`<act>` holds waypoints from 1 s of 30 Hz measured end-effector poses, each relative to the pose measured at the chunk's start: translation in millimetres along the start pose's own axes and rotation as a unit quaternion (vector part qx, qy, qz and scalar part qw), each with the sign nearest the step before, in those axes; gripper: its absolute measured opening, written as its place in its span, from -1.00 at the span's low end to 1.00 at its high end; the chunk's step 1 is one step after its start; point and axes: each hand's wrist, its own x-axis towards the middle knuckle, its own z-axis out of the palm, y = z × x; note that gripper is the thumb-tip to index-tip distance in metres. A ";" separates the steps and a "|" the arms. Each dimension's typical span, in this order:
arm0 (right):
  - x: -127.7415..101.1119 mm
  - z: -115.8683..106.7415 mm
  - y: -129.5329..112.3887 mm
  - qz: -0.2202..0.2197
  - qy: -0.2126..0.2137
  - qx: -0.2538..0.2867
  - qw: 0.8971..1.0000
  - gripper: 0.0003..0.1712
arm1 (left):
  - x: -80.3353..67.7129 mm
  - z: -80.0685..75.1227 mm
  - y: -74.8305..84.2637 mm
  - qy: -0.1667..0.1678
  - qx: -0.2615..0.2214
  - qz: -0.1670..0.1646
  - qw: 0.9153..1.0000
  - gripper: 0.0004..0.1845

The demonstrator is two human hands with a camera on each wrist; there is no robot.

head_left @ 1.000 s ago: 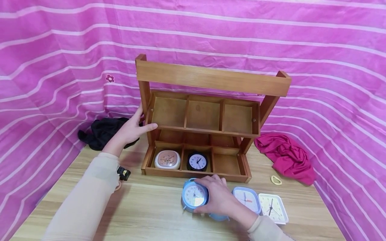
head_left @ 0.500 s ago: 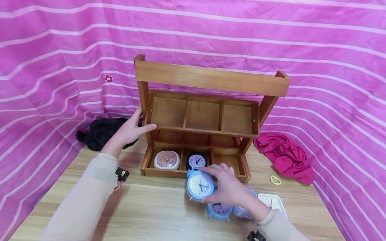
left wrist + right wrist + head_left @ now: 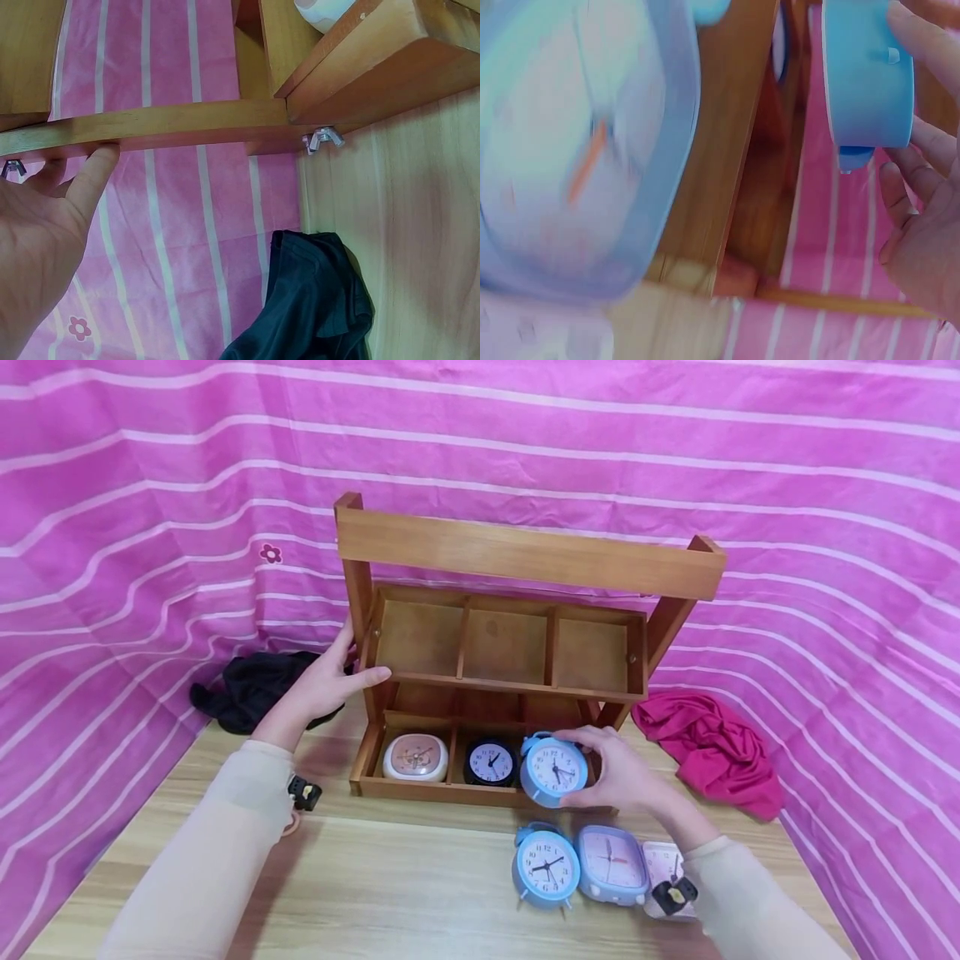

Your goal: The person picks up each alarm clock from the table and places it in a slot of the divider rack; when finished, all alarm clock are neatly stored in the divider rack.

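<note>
My right hand [image 3: 618,772] holds a round light-blue alarm clock [image 3: 555,770] at the right compartment of the lower tier, thumb and fingers on its rim. In the right wrist view the clock's blue side [image 3: 868,75] shows between them. My left hand [image 3: 322,689] rests against the left post of the wooden two-tier shelf [image 3: 525,556], thumb stretched out and fingertips partly behind the post [image 3: 187,124]. In the lower tier sit a white clock with a brown face [image 3: 416,757], on the left, and a black round clock [image 3: 491,762] in the middle.
On the table before the shelf stand another blue alarm clock [image 3: 546,867], a lavender square clock [image 3: 612,864] and a pale square clock [image 3: 658,864], partly covered by the wrist camera. A black cloth [image 3: 258,689] lies left, a crimson cloth [image 3: 712,752] right. Pink striped fabric surrounds the table.
My right hand has lifted the blue alarm clock off the table and carried it up and right to the lower right compartment. The left hand has stayed at the post.
</note>
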 end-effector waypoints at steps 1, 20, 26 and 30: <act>1.4 -2.2 6.5 -0.004 0.001 0.001 1.000 0.02 | 0.2 0.6 -0.2 0.000 0.000 0.000 1.000 0.12; 18.0 -3.9 63.5 0.035 -0.060 -0.002 0.998 -0.03 | -0.9 -0.3 3.0 0.007 0.008 0.002 1.000 0.10; 17.7 1.8 68.3 0.052 -0.076 -0.007 0.996 -0.03 | 0.6 1.0 1.1 0.005 -0.003 0.014 1.000 0.09; 17.3 5.9 71.1 0.071 -0.084 0.007 0.994 -0.04 | 0.4 1.1 0.1 0.006 -0.001 0.007 1.000 0.09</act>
